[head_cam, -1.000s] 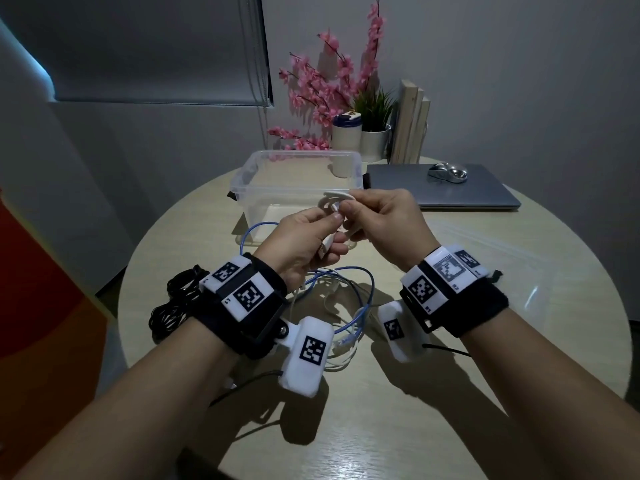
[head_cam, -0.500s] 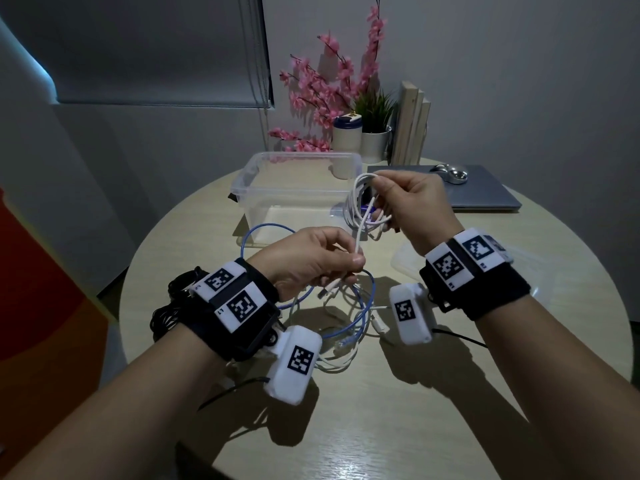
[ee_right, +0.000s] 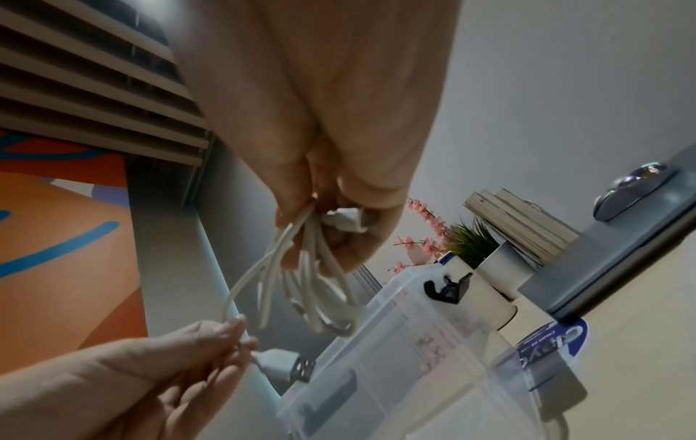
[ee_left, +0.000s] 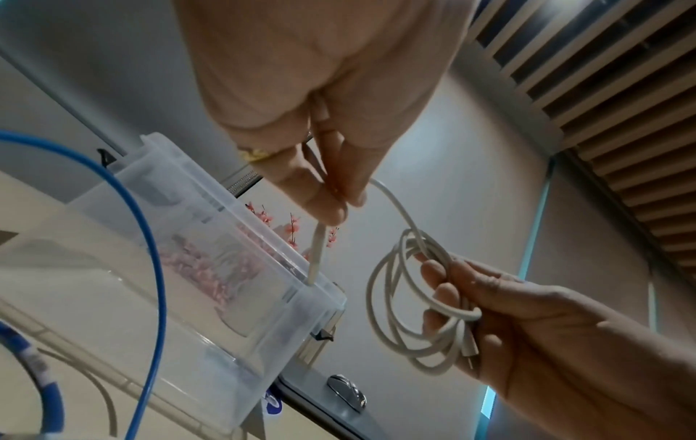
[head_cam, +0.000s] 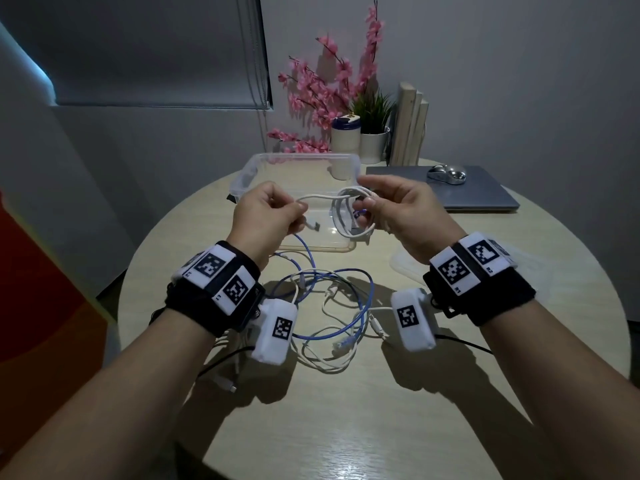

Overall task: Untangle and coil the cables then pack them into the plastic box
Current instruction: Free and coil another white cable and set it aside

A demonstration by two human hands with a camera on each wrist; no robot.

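Note:
A white cable (head_cam: pixel 341 216) hangs in loops from my right hand (head_cam: pixel 391 209), which grips the coil (ee_left: pixel 410 300) above the clear plastic box (head_cam: pixel 249 171). My left hand (head_cam: pixel 270 216) pinches the cable's free end, and the USB plug (head_cam: pixel 313 226) sticks out below its fingers. In the right wrist view the coil (ee_right: pixel 301 282) hangs from my curled fingers and the plug (ee_right: pixel 290 366) shows at my left hand. On the table below lie a tangled blue cable (head_cam: pixel 360 306) and more white cables (head_cam: pixel 329 355).
A black cable bundle (head_cam: pixel 161 306) lies at the table's left edge behind my left wrist. The box lid (head_cam: pixel 408 261) lies under my right wrist. A closed laptop (head_cam: pixel 485 192) with a mouse (head_cam: pixel 446 173), cups, a plant, flowers and books stand at the back.
My left hand rose from the table up to the level of the right and now holds the free end stretched out from the coil. My right hand dropped slightly toward the box.

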